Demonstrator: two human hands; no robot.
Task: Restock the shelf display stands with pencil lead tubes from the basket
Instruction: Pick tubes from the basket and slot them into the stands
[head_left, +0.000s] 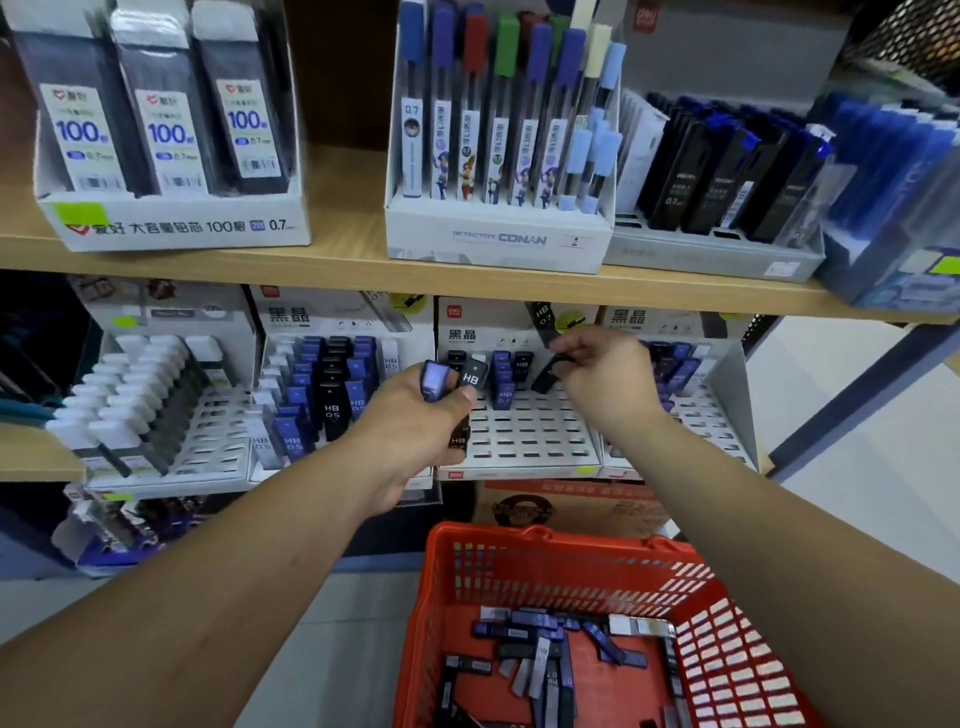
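Note:
My left hand (415, 415) grips a small bunch of lead tubes, a blue one (434, 379) and a black one marked HB (471, 378), in front of the middle display stand (524, 436) on the lower shelf. My right hand (602, 374) pinches a single black tube (546, 375) and holds it tilted over the stand's upper slots. That white slotted stand carries only a few blue and black tubes in its back rows. The orange basket (524, 558) stands below, with several loose tubes (540, 660) on its bottom.
Left of the middle stand is a fuller stand (332, 400) of blue and black tubes, and further left one with white-capped tubes (150, 400). Another stand (696, 379) sits to the right. The upper shelf (343, 260) bears boxed lead packs. A brown carton (566, 506) lies behind the basket.

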